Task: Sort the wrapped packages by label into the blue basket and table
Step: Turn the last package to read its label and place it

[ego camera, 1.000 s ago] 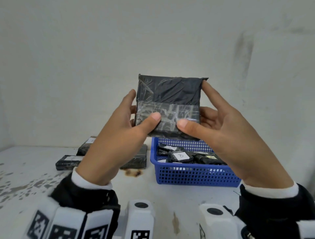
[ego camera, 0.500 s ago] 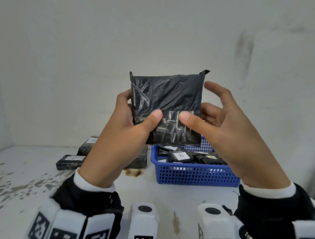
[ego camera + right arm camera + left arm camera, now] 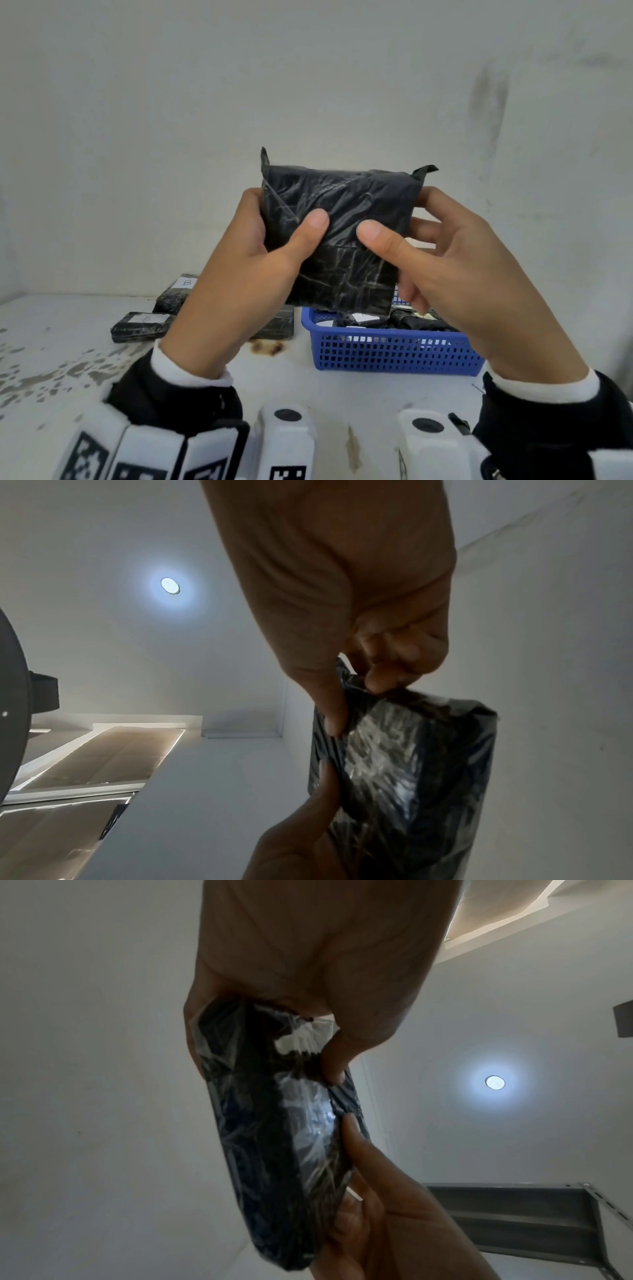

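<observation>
A black wrapped package (image 3: 337,236) is held up in the air above the tabletop (image 3: 85,359), no label showing on its near face. The left hand (image 3: 236,284) and right hand (image 3: 455,274) both clamp it, thumbs in front, fingers (image 3: 423,229) behind. Below sits the blue basket (image 3: 394,353) holding packages, with more labelled packages (image 3: 140,325) left of it.

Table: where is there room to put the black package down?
The bare part of the table lies in front of the blue basket and toward the near left edge. Farther back on the left it is crowded with packages, and the basket already holds several. Both the left hand and the right hand grip the held package.
</observation>
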### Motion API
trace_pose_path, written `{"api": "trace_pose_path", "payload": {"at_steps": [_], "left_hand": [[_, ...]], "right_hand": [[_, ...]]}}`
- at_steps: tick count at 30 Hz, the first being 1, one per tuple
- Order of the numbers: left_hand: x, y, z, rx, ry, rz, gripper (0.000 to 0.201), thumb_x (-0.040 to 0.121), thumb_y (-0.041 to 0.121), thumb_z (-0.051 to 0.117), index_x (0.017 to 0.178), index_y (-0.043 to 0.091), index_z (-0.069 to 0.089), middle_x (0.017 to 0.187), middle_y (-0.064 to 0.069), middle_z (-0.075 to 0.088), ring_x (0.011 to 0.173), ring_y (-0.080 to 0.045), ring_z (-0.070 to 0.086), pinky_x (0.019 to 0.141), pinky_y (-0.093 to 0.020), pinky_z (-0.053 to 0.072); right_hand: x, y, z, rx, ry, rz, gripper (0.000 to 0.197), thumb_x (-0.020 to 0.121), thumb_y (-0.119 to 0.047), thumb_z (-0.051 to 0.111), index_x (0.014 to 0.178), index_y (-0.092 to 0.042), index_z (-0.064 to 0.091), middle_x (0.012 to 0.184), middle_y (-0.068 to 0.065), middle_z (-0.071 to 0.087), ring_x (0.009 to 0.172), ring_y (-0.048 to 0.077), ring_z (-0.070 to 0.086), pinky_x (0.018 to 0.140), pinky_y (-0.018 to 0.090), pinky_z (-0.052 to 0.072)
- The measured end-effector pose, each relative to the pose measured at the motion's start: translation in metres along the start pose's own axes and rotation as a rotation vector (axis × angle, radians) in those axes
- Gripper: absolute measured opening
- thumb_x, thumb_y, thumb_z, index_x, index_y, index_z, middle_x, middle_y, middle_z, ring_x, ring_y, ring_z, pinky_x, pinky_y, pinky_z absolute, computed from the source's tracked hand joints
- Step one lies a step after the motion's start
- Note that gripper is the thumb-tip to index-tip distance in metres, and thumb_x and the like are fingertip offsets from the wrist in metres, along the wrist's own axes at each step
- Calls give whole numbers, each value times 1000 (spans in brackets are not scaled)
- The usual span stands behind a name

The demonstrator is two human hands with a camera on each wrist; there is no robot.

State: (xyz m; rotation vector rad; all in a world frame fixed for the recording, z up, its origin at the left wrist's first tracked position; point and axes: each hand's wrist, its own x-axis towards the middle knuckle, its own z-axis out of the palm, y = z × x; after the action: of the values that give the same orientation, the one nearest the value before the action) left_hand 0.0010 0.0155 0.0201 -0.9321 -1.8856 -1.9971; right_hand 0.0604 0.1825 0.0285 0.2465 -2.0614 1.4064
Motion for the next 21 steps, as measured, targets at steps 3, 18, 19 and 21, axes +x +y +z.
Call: {"api": "trace_pose_path", "payload": {"at_steps": [3, 18, 19, 21], "left_hand": [[2, -3, -1, 33, 21, 16, 54, 73, 60, 65, 116, 27, 59, 109, 12, 72, 103, -7, 68, 94, -39, 51], [0, 4, -5, 161, 3, -55, 28, 66, 73, 46, 89, 61, 55, 87, 47, 59, 85, 20, 57, 95, -32, 45], [0, 5, -6, 141, 5, -84, 23, 64, 71, 49, 84, 63, 58, 84, 45, 61, 88, 15, 59, 98, -35, 46], [1, 3, -8, 77, 4, -107, 20, 72, 62, 59, 89, 52, 64, 90, 30, 69, 95, 1, 65, 98, -37, 50]], "right_hand": [[0, 0, 2, -14, -12, -16, 40, 79, -46, 70, 115, -31, 62, 82, -4, 73, 40, 11, 55, 44, 25, 47], [1, 1, 4, -37, -12, -35, 36, 70, -60, 63, 99, -39, 65, 95, -9, 73, 66, 24, 74, 68, 30, 62], [1, 2, 5, -51, -2, -40, 35, 70, -59, 63, 99, -39, 65, 95, -11, 73, 68, 26, 74, 72, 32, 63], [1, 1, 7, -62, 23, -55, 34, 70, -60, 63, 98, -41, 66, 96, -16, 72, 75, 36, 71, 79, 44, 62]]}}
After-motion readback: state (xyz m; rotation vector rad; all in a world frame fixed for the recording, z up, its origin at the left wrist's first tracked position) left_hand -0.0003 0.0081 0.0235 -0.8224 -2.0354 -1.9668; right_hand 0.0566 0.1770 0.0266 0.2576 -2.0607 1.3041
